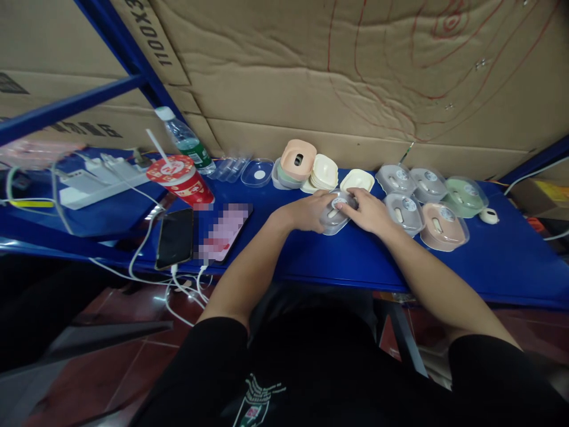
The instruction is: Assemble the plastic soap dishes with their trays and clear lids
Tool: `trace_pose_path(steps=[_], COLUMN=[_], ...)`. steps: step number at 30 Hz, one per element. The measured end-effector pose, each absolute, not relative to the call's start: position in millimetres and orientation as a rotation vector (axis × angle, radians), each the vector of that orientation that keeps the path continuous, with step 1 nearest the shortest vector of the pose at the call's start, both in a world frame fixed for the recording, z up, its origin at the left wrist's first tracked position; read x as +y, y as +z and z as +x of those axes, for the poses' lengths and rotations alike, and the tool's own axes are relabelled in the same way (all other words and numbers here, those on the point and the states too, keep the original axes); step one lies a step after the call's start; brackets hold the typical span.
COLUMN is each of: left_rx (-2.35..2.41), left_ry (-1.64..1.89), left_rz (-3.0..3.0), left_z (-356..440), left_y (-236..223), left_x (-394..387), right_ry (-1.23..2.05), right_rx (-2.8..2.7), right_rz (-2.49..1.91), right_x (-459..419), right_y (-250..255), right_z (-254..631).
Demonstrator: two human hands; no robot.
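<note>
Clasping grey box [334, 220] | left hand [310, 212], right hand [368, 210] | grip: curled, opposite sides

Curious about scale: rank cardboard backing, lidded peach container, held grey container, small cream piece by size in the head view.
Cardboard backing
Lidded peach container, held grey container (partly hidden): order unsure
Small cream piece

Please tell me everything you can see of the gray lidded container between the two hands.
The gray container is squarish with rounded corners and looks like plastic. A clear cover sits over it; whether it is fully fastened cannot be told. On top are a round, pale sticker, partly hidden, and a small pale piece. It sits upright, apparently on the blue tabletop, with the left hand and right hand touching opposite sides.
</note>
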State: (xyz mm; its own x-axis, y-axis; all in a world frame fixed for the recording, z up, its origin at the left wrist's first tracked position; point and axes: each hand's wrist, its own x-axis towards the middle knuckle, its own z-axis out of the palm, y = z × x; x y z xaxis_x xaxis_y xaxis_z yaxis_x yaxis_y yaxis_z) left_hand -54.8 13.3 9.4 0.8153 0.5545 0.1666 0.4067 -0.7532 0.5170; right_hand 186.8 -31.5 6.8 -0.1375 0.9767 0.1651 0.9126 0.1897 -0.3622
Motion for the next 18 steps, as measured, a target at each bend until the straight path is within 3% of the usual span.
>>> trace_pose_path(steps=[12,18], left_rx=[0.82,0.854], left_ry=[0.33,0.305], left_rz=[2.464,2.44], left_z=[-53,-41], left_y=[28,26], left_x=[5,0], right_ry=[0.276,-0.079], right_rx=[-2.202,-1.994], right_rz=[-1.852,-1.852], right_x=[-30,-45], right_y=[15,37], right_z=[191,196])
